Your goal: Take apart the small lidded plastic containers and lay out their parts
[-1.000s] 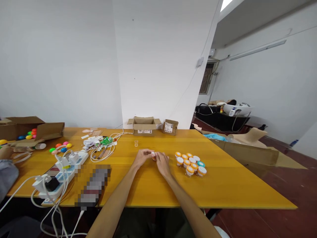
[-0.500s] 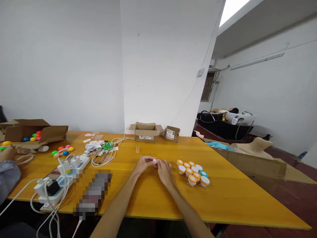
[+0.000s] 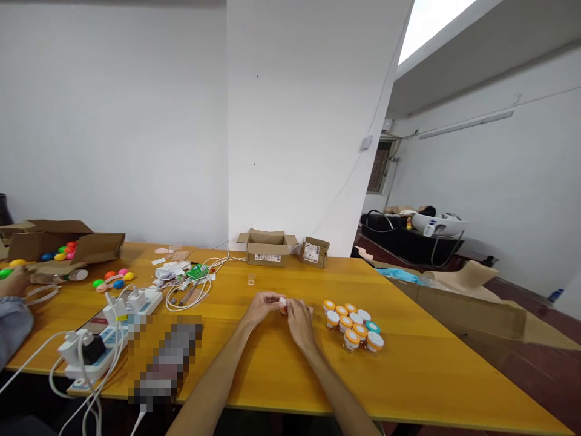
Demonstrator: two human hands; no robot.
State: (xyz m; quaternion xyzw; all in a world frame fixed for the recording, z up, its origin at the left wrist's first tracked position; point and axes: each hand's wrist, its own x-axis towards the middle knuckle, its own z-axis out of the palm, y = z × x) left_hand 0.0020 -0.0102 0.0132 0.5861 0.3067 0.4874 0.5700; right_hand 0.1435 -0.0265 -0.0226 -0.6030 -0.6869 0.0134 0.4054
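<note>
My left hand [image 3: 261,306] and my right hand [image 3: 299,320] meet over the middle of the yellow table [image 3: 408,375]. Both pinch one small jar with a white lid [image 3: 282,304] between their fingertips. Just right of my right hand stands a cluster of several small jars [image 3: 354,322], most with orange-rimmed lids and one with a teal rim. A tiny clear jar [image 3: 251,279] sits alone a little beyond my hands.
Two open cardboard boxes [image 3: 267,246] stand at the far edge by the white pillar. A power strip with plugs and cables [image 3: 109,321] lies at left, with coloured balls [image 3: 111,280] and another box [image 3: 54,245] behind. Another person's sleeve [image 3: 13,321] shows at far left.
The view has tilted up slightly, so the table sits lower in the picture. My hands stay together on the small jar.
</note>
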